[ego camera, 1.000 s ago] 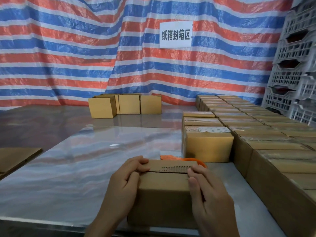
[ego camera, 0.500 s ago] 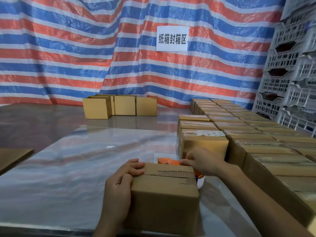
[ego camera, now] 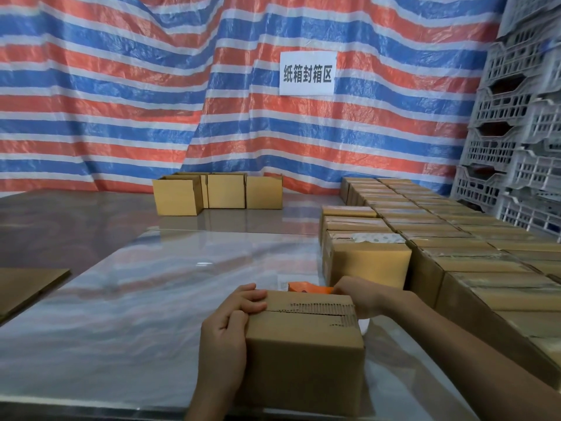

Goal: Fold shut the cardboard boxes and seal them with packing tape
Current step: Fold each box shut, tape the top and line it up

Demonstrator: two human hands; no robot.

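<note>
The box (ego camera: 303,354) at the near edge of the bench (ego camera: 121,299) is folded shut, its seam untaped, and gripped by the left hand (ego camera: 230,329). The orange tape dispenser (ego camera: 309,289) behind is touched by the right hand (ego camera: 361,294); its grip cannot be told. Many sealed boxes (ego camera: 455,259) are ranked at the right; three far boxes (ego camera: 226,192) seemingly remain open.

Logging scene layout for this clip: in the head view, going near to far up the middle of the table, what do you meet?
The box → orange tape dispenser → bare table → three boxes → striped tarp.
</note>
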